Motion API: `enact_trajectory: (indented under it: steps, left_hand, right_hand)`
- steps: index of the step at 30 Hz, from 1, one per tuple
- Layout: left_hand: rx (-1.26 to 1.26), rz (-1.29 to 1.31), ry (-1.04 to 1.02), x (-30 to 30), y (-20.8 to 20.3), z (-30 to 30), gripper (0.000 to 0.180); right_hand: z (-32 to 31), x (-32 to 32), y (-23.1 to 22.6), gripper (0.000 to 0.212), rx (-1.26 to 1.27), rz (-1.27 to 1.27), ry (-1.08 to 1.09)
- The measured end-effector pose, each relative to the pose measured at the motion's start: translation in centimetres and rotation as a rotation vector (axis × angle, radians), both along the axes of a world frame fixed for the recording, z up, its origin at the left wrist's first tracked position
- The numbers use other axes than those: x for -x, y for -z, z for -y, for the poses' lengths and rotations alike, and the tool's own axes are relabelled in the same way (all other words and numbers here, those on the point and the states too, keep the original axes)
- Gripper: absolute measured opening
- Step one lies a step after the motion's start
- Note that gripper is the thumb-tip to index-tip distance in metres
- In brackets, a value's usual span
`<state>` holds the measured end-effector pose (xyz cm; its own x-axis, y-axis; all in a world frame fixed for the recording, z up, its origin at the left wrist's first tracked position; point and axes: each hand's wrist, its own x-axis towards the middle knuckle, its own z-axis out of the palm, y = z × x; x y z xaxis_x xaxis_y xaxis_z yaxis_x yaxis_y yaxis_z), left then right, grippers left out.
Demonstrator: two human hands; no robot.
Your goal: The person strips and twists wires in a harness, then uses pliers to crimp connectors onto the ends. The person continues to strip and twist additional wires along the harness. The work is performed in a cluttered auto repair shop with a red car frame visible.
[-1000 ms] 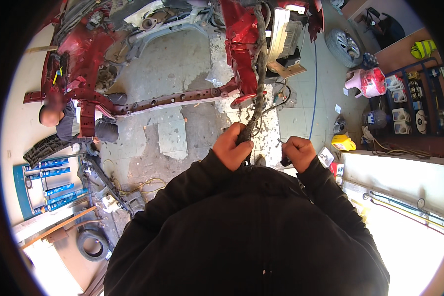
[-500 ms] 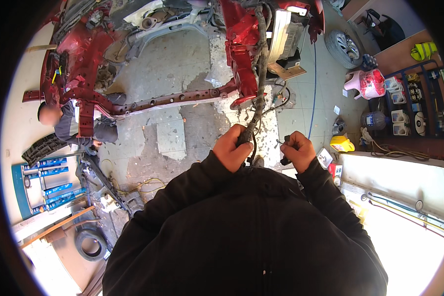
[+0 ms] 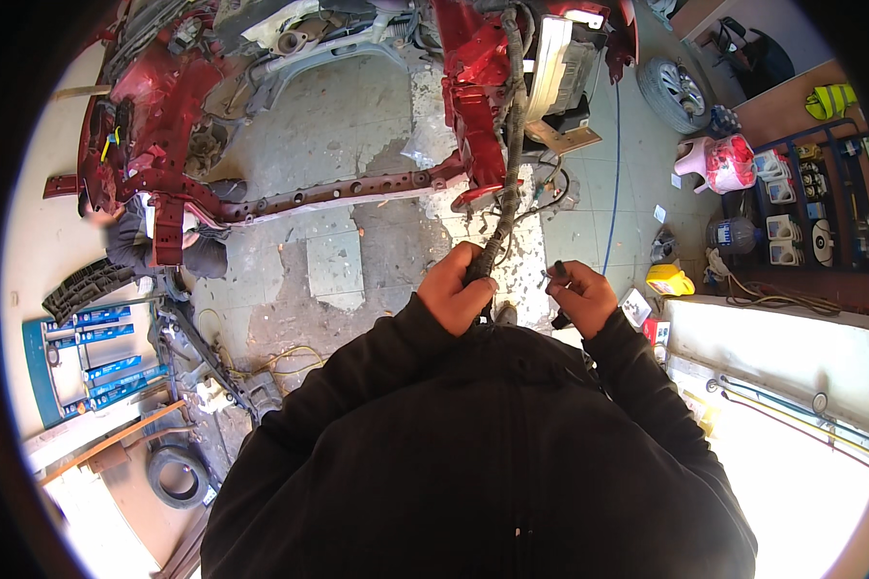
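Note:
My left hand (image 3: 451, 289) is closed around a thick, dark wiring harness (image 3: 508, 198). The harness runs from my grip up along the right side of a red car body frame (image 3: 473, 116). To the right, apart from the harness, my right hand (image 3: 585, 295) is closed with its fingertips pinched together. A small black piece (image 3: 559, 269) sticks up from those fingertips; its kind cannot be made out. More black shows below the same fingers, partly hidden by the hand.
A red crossbeam (image 3: 328, 193) spans the frame ahead of me. Another person (image 3: 135, 236) crouches at its left end. A loose wheel (image 3: 673, 96) and a pink and red container (image 3: 719, 164) are at the right. A tyre (image 3: 178, 478) lies lower left.
My right fingers have shifted, and the black piece now points up from the fingertips. My left hand keeps its hold. The other person has leaned further behind the red frame.

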<state>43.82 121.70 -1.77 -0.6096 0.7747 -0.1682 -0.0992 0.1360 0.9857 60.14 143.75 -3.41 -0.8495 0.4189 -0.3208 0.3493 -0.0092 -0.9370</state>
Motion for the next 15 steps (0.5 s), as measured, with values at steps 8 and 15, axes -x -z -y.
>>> enact_trajectory:
  steps: [8,15]
  left_hand:
    - [0.011,-0.032,0.014,0.04,-0.27,0.01,0.019]
    - [0.009,0.001,0.011,-0.03,-0.17,0.08,0.019]
  right_hand:
    - [-0.99,-0.59,0.13,0.029,-0.138,0.124,-0.057]
    - [-0.07,-0.56,0.22,0.013,-0.002,0.019,0.044]
